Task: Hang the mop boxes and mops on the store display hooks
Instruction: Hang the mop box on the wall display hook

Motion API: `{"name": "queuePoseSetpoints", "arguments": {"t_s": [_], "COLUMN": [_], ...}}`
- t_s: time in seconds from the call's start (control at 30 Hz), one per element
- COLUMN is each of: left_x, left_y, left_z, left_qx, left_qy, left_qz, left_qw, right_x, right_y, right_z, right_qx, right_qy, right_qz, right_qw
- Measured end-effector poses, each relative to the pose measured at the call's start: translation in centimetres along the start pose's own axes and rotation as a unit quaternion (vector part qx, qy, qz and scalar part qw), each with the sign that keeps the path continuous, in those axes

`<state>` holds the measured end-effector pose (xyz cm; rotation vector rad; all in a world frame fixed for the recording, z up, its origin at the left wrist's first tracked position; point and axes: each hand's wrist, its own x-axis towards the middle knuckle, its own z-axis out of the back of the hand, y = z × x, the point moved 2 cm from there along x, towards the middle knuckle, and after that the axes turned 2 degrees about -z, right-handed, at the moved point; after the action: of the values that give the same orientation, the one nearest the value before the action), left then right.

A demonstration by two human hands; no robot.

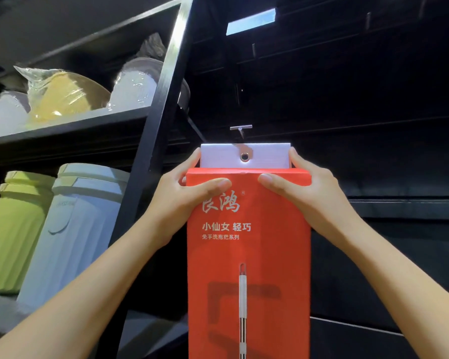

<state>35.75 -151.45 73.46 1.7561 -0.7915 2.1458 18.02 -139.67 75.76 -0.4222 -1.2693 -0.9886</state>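
On a shelf (pixel 70 123) at left, plastic-wrapped bowls (pixel 62 97) stand on edge above a green bin (pixel 13 229) and a pale blue bin (pixel 75 229), which stand side by side on the tier below. A black post (pixel 161 99) slants up between the shelving and a dark display wall (pixel 373 125).

A person holds a tall red mop box (pixel 248 255) upright against that wall. The left hand (pixel 182 195) is clamped on the box's top left corner, thumb across the front and fingers curled behind. A white tab (pixel 265 155) rises from the box top, and its metal eyelet (pixel 244 156) sits just below a silver hook (pixel 241 128). Whether the prong has entered the eyelet cannot be told. The right hand (pixel 303 187) grips the top right corner the same way, thumb on the red face. Both forearms reach up from the lower corners.
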Motion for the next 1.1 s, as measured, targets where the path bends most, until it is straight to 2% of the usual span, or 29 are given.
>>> {"name": "queuePoseSetpoints", "arguments": {"t_s": [0.53,0.77,0.9,1.1], "left_x": [1.9,1.8,2.4,3.9], "left_y": [1.6,3.4,5.3,9.3], "left_z": [0.4,-0.4,-1.3,-2.7], "left_qx": [-0.009,-0.008,-0.009,0.004], "left_qy": [-0.008,-0.004,-0.064,-0.084], "left_qz": [0.024,0.087,0.131,0.179], "left_qw": [1.0,0.996,0.989,0.98], "right_x": [2.8,2.8,2.7,3.2], "right_y": [-2.4,-5.1,-7.0,-10.6], "right_z": [-0.2,-0.5,-0.5,-0.8], "right_qx": [0.015,0.004,-0.006,-0.024], "right_qy": [0.009,0.014,-0.004,-0.048], "right_qz": [-0.033,-0.082,-0.12,-0.183], "right_qw": [0.999,0.997,0.993,0.982]}}
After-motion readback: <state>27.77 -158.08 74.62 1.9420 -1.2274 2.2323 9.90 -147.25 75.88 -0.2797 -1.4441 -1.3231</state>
